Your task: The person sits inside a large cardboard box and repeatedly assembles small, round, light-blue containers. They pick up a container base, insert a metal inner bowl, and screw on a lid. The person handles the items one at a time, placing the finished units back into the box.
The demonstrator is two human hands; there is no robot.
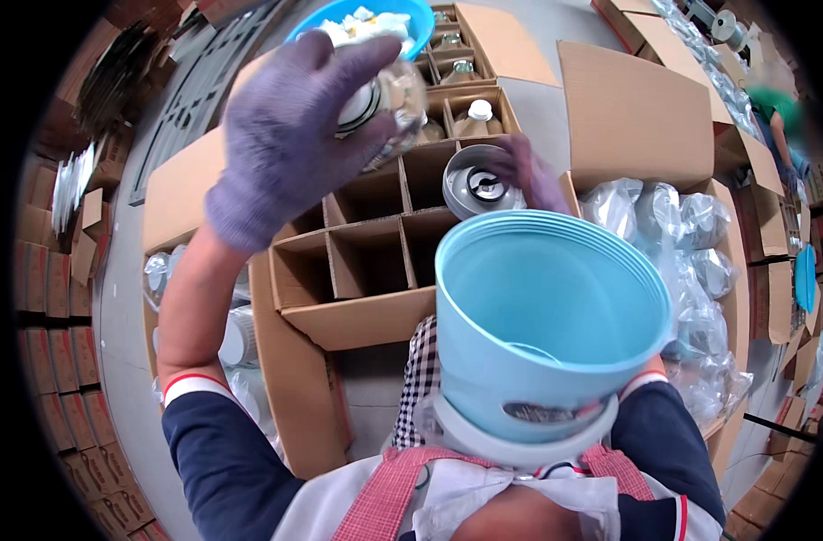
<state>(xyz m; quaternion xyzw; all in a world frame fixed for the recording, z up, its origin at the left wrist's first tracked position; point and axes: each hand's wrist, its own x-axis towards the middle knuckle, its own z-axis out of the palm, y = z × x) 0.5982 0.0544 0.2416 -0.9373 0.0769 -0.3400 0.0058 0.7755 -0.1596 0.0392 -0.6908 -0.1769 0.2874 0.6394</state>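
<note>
My left hand (290, 126), in a purple knit glove, is raised over the divided cardboard box (366, 248). Its thumb and fingers curve around a clear, shiny jar (402, 99) with a pale round end, partly hidden by the glove. My right hand (530, 176), also gloved, has its fingers on the right rim of a round grey cup-like part (466, 191) with a white and black centre, above the box's right cells. Most of my right forearm is hidden behind a light blue bucket (556, 270) close to my chest.
Clear bottles, one with a white cap (480, 110), stand in the box's far cells. Behind is a blue basin (419, 18) with white and yellowish pieces. An open carton of plastic-wrapped items (691, 270) stands right, wrapped items (238, 338) left. A person in green (777, 113) is far right.
</note>
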